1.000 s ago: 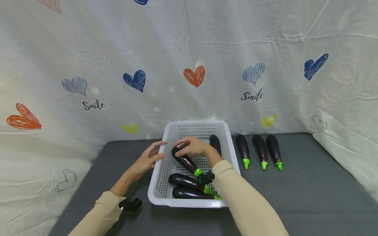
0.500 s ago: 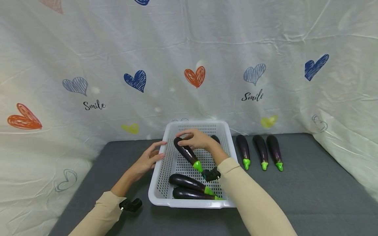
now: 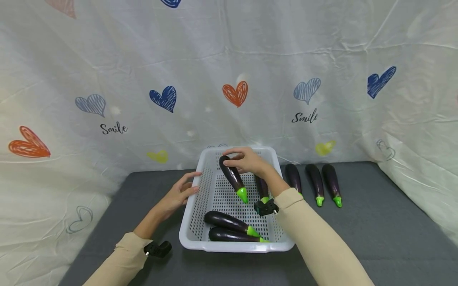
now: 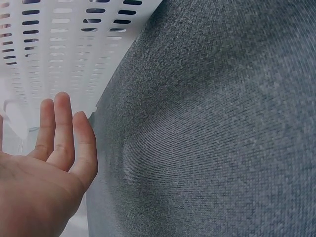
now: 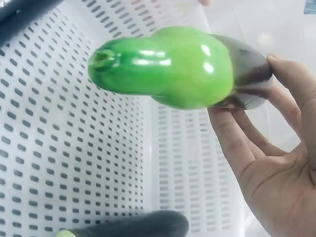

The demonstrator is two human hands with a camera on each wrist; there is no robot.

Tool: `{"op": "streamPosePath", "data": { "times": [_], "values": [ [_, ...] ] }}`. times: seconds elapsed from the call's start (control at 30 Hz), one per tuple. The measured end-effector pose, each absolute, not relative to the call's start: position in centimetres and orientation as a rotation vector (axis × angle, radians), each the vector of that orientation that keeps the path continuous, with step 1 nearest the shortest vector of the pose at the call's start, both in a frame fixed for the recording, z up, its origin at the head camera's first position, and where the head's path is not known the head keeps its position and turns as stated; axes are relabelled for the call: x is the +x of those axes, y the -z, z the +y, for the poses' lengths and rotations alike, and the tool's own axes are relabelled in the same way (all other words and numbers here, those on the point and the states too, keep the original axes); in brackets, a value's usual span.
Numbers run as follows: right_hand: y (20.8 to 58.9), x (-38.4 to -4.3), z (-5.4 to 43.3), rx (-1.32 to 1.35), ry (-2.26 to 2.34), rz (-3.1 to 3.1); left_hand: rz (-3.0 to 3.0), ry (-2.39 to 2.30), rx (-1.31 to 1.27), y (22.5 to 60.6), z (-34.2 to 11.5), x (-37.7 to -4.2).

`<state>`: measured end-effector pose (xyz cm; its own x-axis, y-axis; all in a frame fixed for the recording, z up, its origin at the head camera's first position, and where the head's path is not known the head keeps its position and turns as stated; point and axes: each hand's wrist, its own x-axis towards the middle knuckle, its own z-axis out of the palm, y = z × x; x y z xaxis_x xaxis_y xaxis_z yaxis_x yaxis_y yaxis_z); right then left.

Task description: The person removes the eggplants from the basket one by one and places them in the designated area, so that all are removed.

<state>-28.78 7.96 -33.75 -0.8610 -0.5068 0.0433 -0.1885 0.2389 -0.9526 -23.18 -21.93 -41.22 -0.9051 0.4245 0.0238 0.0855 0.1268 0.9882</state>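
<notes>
Eggplant (image 3: 232, 177) over basket (image 3: 232, 246), three others (image 3: 227, 220) inside

Left hand (image 4: 47, 182) beside white slotted basket (image 4: 61, 52), grey woven fabric (image 4: 212, 128) alongside.

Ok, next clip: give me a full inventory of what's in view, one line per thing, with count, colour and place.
basket: 1, white, on the table
held eggplant: 1, dark purple with green stem, tilted in the right hand, over the basket
right-side eggplant: 1, same colours, inside the basket
front eggplants: 2, same colours, inside the basket's near end
outside eggplants: 3, same colours, on the table right of the basket
table: 1, dark grey, underneath
backdrop: 1, whitish, hearts and "Smile" printed on it, behind
wrist devices: 2, black, one per wrist
sleeves: 2, beige, on the forearms
hands: 2, bare, left hand at the basket's left rim, right pinching the held eggplant
</notes>
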Motion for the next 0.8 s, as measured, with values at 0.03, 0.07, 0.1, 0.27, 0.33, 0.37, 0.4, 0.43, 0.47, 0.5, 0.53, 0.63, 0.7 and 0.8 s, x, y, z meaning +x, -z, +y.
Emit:
{"op": "streamPosePath", "data": {
  "times": [0.03, 0.07, 0.1, 0.27, 0.33, 0.37, 0.4, 0.43, 0.47, 0.5, 0.53, 0.63, 0.7, 0.8],
  "values": [
    [33.6, -28.8, 8.1, -0.639, 1.67, 2.235, 2.145, -1.85, 0.499, 41.2, -21.9, -23.2],
    [33.5, -28.8, 8.3, -0.632, 1.674, 2.234, 2.148, -1.848, 0.5, 41.2, -21.9, -23.1],
    [33.3, -28.8, 8.5, -0.624, 1.682, 2.226, 2.15, -1.847, 0.5, 41.1, -21.9, -23.1],
    [32.4, -28.7, 9.5, -0.639, 1.694, 2.201, 2.15, -1.848, 0.498, 41.1, -21.9, -23.1],
    [32.0, -28.7, 9.9, -0.646, 1.702, 2.19, 2.147, -1.849, 0.498, 41.1, -21.9, -23.1],
    [31.8, -28.6, 10.1, -0.644, 1.708, 2.18, 2.145, -1.85, 0.499, 41.1, -22.0, -23.1],
    [31.6, -28.6, 10.2, -0.642, 1.715, 2.174, 2.144, -1.85, 0.498, 41.1, -22.0, -23.1],
    [31.5, -28.6, 10.4, -0.643, 1.722, 2.169, 2.143, -1.85, 0.499, 41.1, -22.0, -23.1],
    [31.3, -28.5, 10.6, -0.641, 1.73, 2.161, 2.141, -1.85, 0.501, 41.1, -22.0, -23.1],
    [31.2, -28.5, 10.7, -0.637, 1.741, 2.151, 2.14, -1.851, 0.502, 41.1, -22.0, -23.2],
    [31.1, -28.4, 10.8, -0.636, 1.748, 2.146, 2.139, -1.851, 0.503, 41.2, -22.0, -23.2],
    [30.9, -28.3, 11.3, -0.634, 1.764, 2.147, 2.14, -1.85, 0.506, 41.2, -22.0, -23.2],
    [30.8, -28.3, 11.6, -0.637, 1.77, 2.151, 2.143, -1.848, 0.508, 41.3, -22.0, -23.2],
    [30.6, -28.3, 12.2, -0.643, 1.768, 2.162, 2.148, -1.845, 0.508, 41.3, -22.0, -23.2]
  ]
}}
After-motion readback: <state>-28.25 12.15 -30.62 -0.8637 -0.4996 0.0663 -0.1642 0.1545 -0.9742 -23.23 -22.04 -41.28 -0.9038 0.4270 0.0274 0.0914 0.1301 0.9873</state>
